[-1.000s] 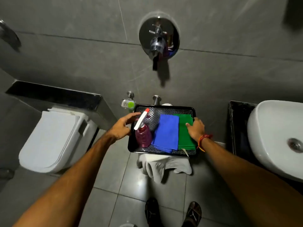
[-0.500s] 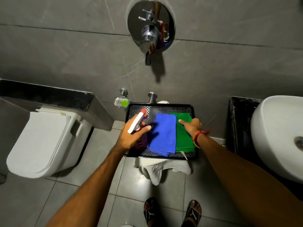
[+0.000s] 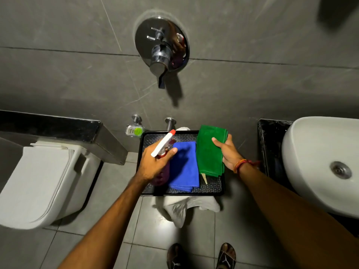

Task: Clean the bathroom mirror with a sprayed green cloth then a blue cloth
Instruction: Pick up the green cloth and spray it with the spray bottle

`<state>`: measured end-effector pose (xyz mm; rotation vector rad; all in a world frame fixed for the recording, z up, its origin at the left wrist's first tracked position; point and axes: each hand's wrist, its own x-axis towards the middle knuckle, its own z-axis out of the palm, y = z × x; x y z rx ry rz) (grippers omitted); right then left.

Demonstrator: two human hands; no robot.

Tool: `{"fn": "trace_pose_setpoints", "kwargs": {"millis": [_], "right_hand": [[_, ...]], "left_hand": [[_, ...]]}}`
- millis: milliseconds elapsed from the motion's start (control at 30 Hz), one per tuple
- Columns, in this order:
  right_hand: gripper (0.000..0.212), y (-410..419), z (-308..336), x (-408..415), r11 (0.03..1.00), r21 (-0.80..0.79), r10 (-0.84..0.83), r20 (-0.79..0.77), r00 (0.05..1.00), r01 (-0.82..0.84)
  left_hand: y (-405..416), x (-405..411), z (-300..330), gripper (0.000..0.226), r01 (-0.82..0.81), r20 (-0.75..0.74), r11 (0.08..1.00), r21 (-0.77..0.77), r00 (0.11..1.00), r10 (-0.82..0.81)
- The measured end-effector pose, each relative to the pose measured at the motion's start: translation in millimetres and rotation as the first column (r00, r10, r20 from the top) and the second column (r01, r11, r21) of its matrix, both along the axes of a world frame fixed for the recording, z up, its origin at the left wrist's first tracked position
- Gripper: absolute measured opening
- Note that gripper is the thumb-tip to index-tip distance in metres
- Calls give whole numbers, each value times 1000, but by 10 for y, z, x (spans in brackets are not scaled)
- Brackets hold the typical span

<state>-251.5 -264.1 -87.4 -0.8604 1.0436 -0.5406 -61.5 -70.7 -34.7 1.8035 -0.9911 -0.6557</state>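
A black tray (image 3: pixel 215 188) rests on a white-draped stand against the grey wall. My left hand (image 3: pixel 155 164) grips a spray bottle (image 3: pixel 162 145) with pink liquid and a white trigger head, lifted over the tray's left side. A folded blue cloth (image 3: pixel 184 167) lies flat in the middle of the tray. My right hand (image 3: pixel 228 152) holds the folded green cloth (image 3: pixel 210 150) by its right edge, raised above the tray's right side. No mirror is in view.
A white toilet (image 3: pixel 37 183) stands at the left under a black ledge (image 3: pixel 48 126). A white washbasin (image 3: pixel 320 162) sits at the right. A chrome shower mixer (image 3: pixel 162 45) juts from the wall above. White cloth (image 3: pixel 186 206) hangs below the tray. My sandalled feet (image 3: pixel 202 256) stand on the tiled floor.
My left hand closed on the spray bottle and lifted it off the tray. My right hand took hold of the green cloth and raised it from beside the blue cloth.
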Motion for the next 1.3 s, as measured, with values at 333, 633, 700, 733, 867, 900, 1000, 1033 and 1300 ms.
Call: {"fn": "trace_pose_setpoints", "kwargs": {"millis": [333,633,700,733,867,900,1000,1033,1300], "right_hand": [[52,-243,727,-108,984,161,22,342,940,-81],[58,-229,962,-112,976,199,7,381,924,-89],[58,-223,979,-120,976,203,-6,382,924,-77],[59,-221,989,-124,977,202,-9,379,925,-73],[60,-210,1016,-122,976,206,-20,384,923,-65],[60,-202,1023,-119,976,206,-20,388,921,-65],[60,-167,1022,-104,976,204,-12,396,918,-75],[60,-151,1021,-96,976,205,-12,398,917,-76],[58,-94,994,-90,974,206,0,401,916,-90]], "left_hand": [[-296,-392,344,29,258,39,963,75,964,-262],[-246,-504,527,38,145,265,977,157,947,-183],[-207,-495,547,33,158,285,974,164,937,-200],[-186,-485,554,31,164,284,971,172,936,-208],[-126,-449,572,36,155,310,961,228,924,-222],[-118,-459,584,38,163,321,959,231,918,-234],[-127,-534,658,38,230,320,951,209,902,-289],[-137,-562,690,37,245,317,950,193,901,-297],[-206,-598,827,40,179,346,965,194,907,-238]]}}
